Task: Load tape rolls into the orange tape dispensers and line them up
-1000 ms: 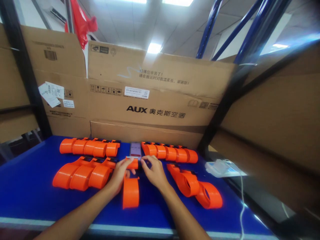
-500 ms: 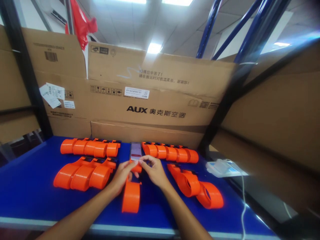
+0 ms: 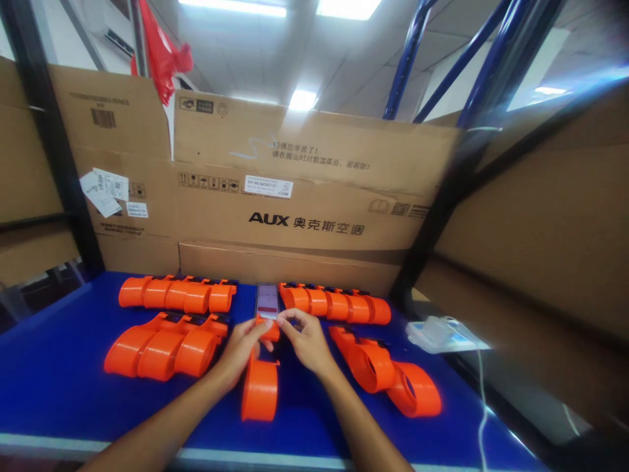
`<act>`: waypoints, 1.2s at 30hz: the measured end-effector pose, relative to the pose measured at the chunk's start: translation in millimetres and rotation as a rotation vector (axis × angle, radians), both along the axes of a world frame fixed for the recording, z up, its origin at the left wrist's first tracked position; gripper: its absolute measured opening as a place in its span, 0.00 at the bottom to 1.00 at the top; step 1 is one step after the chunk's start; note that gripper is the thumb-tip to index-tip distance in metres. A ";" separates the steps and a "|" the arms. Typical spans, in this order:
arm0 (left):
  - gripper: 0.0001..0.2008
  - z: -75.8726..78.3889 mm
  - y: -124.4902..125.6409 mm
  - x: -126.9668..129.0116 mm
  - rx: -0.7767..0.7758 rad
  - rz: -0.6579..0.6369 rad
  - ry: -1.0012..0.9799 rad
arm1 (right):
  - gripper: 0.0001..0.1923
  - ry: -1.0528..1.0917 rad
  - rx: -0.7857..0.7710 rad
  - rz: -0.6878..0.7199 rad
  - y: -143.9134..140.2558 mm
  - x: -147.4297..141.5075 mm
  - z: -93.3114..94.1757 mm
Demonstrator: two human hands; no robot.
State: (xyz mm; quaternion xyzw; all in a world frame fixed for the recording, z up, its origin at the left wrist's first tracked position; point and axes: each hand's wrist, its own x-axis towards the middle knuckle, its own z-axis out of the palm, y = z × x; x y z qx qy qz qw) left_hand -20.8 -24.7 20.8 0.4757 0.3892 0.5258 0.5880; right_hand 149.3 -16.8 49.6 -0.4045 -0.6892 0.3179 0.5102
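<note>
**Both hands pinch the far end of an orange dispenser**

The orange tape dispenser (image 3: 259, 388) lies at the counter's (image 3: 59, 400) middle front, its long axis running away from the person, round end nearest, narrow end far. The left hand (image 3: 240, 347) and right hand (image 3: 307, 341) close their fingertips on that narrow end. A phone (image 3: 267, 299) lies just beyond. Rows of orange dispensers (image 3: 174, 293) flank both sides, before a cardboard box (image 3: 304, 196).

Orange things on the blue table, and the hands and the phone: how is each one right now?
Left hand: pinching the middle orange piece's top end.
Right hand: pinching the same end.
Middle orange piece: held, lower end by the table.
Orange rows: lying side by side.
Phone: screen lit.
</note>
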 end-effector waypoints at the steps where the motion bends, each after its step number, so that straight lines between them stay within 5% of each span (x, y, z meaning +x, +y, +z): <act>1: 0.24 0.6 -0.4 0.1 -0.001 0.004 -0.003 | 0.18 -0.002 0.008 -0.011 -0.2 0.6 0.4; 17: 0.22 2.7 1.7 -4.3 0.010 0.059 -0.021 | 0.17 0.069 -0.013 -0.027 4.1 9.6 -1.7; 29: 0.26 9.5 -1.3 -13.4 -0.157 0.100 -0.168 | 0.17 0.169 0.031 -0.123 3.4 15.1 2.2; 36: 0.24 8.1 2.7 -16.4 -0.190 0.116 -0.302 | 0.06 -0.275 0.151 -0.154 -2.1 5.2 -5.5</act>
